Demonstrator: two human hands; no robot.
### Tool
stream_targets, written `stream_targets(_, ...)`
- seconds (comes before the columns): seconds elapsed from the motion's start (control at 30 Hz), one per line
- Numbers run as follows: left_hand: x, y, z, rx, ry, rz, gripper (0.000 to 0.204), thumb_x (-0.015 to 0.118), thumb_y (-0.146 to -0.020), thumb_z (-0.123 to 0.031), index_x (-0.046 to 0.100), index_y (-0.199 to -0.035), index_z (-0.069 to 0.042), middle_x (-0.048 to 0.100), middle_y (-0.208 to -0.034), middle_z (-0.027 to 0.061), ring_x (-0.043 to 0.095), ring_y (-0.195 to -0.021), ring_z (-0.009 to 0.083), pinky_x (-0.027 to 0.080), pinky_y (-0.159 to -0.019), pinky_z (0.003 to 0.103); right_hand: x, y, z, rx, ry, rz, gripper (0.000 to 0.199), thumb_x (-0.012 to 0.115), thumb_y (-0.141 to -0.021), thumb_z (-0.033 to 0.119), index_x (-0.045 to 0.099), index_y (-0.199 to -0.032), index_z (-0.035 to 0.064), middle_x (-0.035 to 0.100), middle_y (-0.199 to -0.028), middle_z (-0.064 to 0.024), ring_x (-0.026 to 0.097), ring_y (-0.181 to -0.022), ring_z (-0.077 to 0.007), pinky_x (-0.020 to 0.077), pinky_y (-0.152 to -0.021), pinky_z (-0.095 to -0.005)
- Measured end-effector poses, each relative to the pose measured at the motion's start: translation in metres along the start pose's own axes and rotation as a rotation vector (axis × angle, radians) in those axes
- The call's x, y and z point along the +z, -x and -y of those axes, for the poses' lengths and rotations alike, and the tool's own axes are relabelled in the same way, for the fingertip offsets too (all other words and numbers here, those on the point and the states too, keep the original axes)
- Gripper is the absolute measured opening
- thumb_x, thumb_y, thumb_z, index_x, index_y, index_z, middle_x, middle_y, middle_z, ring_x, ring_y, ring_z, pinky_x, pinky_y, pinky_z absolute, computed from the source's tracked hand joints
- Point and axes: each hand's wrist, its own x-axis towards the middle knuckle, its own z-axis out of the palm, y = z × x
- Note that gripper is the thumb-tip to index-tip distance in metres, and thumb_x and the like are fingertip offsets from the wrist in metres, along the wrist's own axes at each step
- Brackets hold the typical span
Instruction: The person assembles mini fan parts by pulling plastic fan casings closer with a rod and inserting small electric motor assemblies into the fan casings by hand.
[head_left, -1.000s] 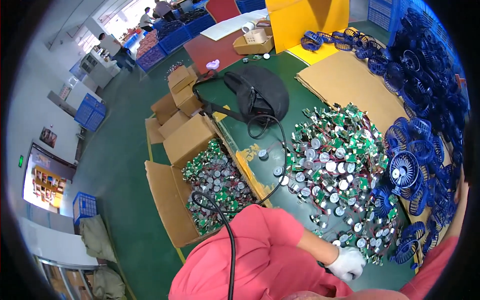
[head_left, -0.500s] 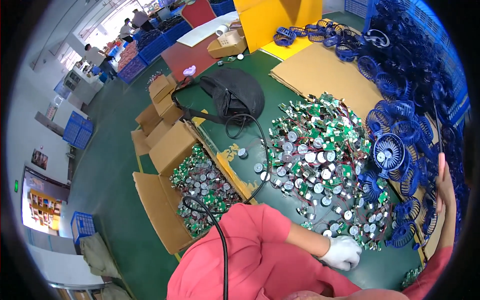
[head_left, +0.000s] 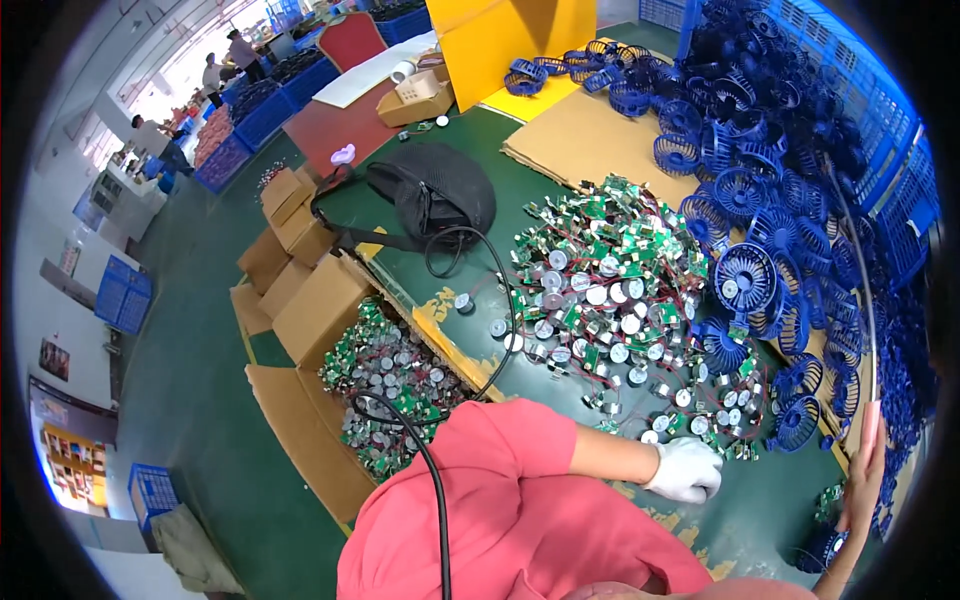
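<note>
I see the left hand [head_left: 684, 471] in a white glove over the green table [head_left: 765, 500], its fingers curled; I cannot tell if anything is inside. Counting from that glove, the bare right hand [head_left: 864, 474] is at three o'clock, holding a pink-handled stick [head_left: 871, 425]. Its thin rod reaches up over the blue fan cages [head_left: 746, 278], heaped around one o'clock. A big pile of little motors and green boards [head_left: 612, 292] sits at eleven. Between nine and ten, an open cardboard box [head_left: 300, 425] has more of them. A black bag [head_left: 445, 190] lies between ten and eleven. Farther off, a yellow panel [head_left: 510, 50] stands at eleven. Way back at ten are some people [head_left: 153, 140].
</note>
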Motion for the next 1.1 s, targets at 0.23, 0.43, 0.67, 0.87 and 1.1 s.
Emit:
stream_targets(0.23, -0.006, 0.001, -0.005, -0.022, 0.017, 0.026, 0.012, 0.061, -0.072, -0.023, 0.065, -0.077, -0.012, 0.055, -0.079, 0.0104, 0.057, -0.081, 0.0313, 0.045, -0.068, 0.045, 0.039, -0.173, 0.042, -0.086, 0.158, -0.175, 0.049, 0.042, -0.099, 0.032, 0.036, -0.142, 0.0114, 0.046, -0.139, -0.0126, 0.044, -0.128, -0.0252, 0.033, -0.106, -0.0358)
stream_targets(0.43, -0.004, 0.0, -0.005, -0.058, 0.088, 0.046, 0.015, 0.063, -0.068, -0.023, 0.066, -0.076, -0.011, 0.057, -0.079, 0.0116, 0.058, -0.081, 0.0319, 0.046, -0.07, 0.045, 0.092, -0.367, 0.094, -0.216, 0.219, -0.329, 0.046, 0.045, -0.092, 0.025, 0.046, -0.133, 0.0053, 0.058, -0.122, -0.0215, 0.053, -0.117, -0.0355, 0.0416, -0.096, -0.038)
stream_targets(0.67, -0.005, 0.002, -0.006, -0.031, 0.09, 0.006, 0.012, 0.061, -0.069, -0.02, 0.065, -0.074, -0.01, 0.057, -0.079, 0.0111, 0.058, -0.081, 0.0308, 0.047, -0.07, 0.044, 0.134, -0.387, 0.098, -0.184, 0.208, 0.087, 0.065, 0.05, -0.076, 0.003, 0.034, -0.139, 0.0023, 0.057, -0.117, -0.0268, 0.057, -0.108, -0.039, 0.0431, -0.094, -0.0413)
stream_targets(0.87, -0.01, 0.003, -0.008, -0.021, 0.003, 0.04, 0.013, 0.063, -0.075, -0.023, 0.063, -0.083, -0.012, 0.055, -0.082, 0.0095, 0.057, -0.082, 0.0296, 0.046, -0.069, 0.042, 0.079, -0.239, 0.105, -0.189, 0.251, 0.291, 0.077, 0.043, -0.074, -0.005, 0.023, -0.147, 0.0108, 0.047, -0.132, -0.0275, 0.044, -0.127, -0.0378, 0.0323, -0.106, -0.0372)
stream_targets(1.1, -0.016, 0.0, -0.005, 0.075, -0.033, 0.061, 0.011, 0.06, -0.084, -0.024, 0.061, -0.09, -0.015, 0.056, -0.084, 0.0074, 0.058, -0.081, 0.0285, 0.047, -0.069, 0.04, 0.053, -0.074, 0.096, -0.236, 0.515, 0.165, 0.066, 0.048, -0.087, 0.009, 0.02, -0.146, 0.0134, 0.063, -0.083, -0.0284, 0.06, -0.074, -0.0467, 0.0475, -0.068, -0.052)
